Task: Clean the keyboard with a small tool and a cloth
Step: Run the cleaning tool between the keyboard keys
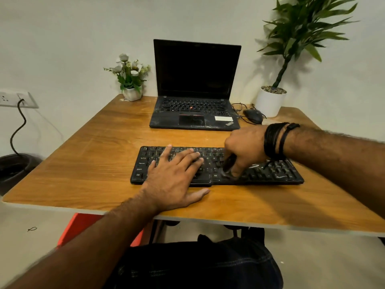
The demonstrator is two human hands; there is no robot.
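Observation:
A black keyboard [270, 172] lies flat near the front of the wooden table [104, 155]. My left hand [175, 176] rests palm down on its left half, fingers straight over the keys and thumb on the table in front. My right hand [243, 151] is curled round a small dark tool [228, 165], a brush by its looks, whose tip touches the keys near the keyboard's lower middle. No cloth is in view.
Behind the keyboard stands an open black laptop [195, 88] with a dark screen. A black mouse [253, 116] with its cable lies to its right, beside a tall plant in a white pot [269, 103]. A small flower pot [131, 93] stands at the back left.

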